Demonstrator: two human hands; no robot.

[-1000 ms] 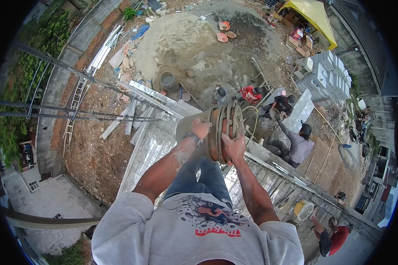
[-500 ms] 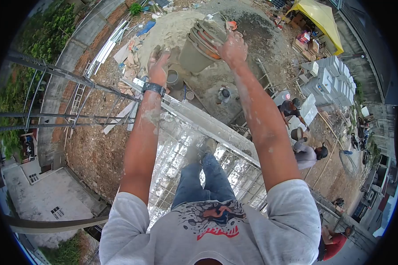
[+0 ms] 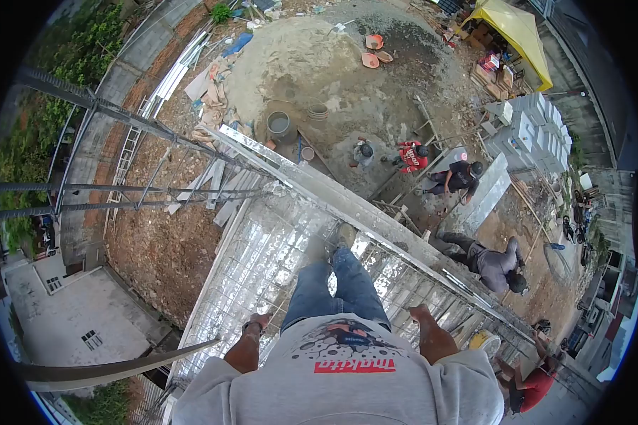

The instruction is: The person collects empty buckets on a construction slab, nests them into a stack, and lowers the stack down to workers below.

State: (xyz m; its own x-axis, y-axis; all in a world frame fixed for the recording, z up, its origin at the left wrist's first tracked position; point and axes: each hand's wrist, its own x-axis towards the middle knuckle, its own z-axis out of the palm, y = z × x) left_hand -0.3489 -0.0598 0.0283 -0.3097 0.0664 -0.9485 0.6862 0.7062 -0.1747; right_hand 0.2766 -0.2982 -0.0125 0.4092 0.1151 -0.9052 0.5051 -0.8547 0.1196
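Both arms hang low beside the body. My left hand (image 3: 259, 321), with a dark band at the wrist, is by my left thigh, above the metal mesh deck (image 3: 252, 248). On the other side, my right hand (image 3: 420, 312) is beside my right thigh over the same deck. Neither hand shows a held object, but the fingers are small and foreshortened. On the ground far below stand a large round bucket (image 3: 278, 123) and, to its right, a stack of buckets (image 3: 317, 111).
Rebar (image 3: 127, 120) juts in from the left. A concrete beam edge (image 3: 361, 212) crosses diagonally ahead. Several people work below, one in a red shirt (image 3: 412, 156). At right, another person (image 3: 535, 386) is near a yellowish bucket (image 3: 485, 343).
The bucket stack left my hands, was in the air beyond them, and now appears on the ground. Both arms have dropped from stretched forward to my sides.
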